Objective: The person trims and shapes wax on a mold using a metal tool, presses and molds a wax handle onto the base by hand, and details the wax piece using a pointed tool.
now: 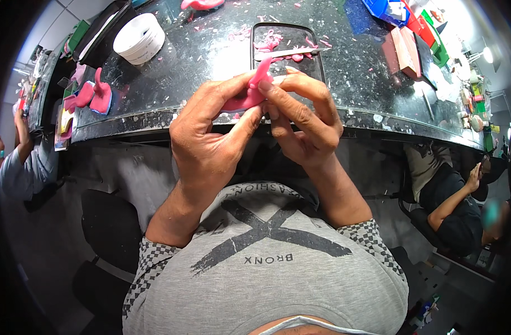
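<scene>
Workpiece: pink, wax-like piece with an upright prong, upper centre of the frame, at the near edge of the dark, speckled tabletop.
Left hand: grasping the piece's left side between thumb and fingers.
Right hand: pinching its right side with the fingertips.
Tray: black, shallow rectangular tray, beyond the hands, bearing pink scraps and a slim metal blade.
Upper left: round white plastic tub.
Upper right: pink rectangular block.
</scene>
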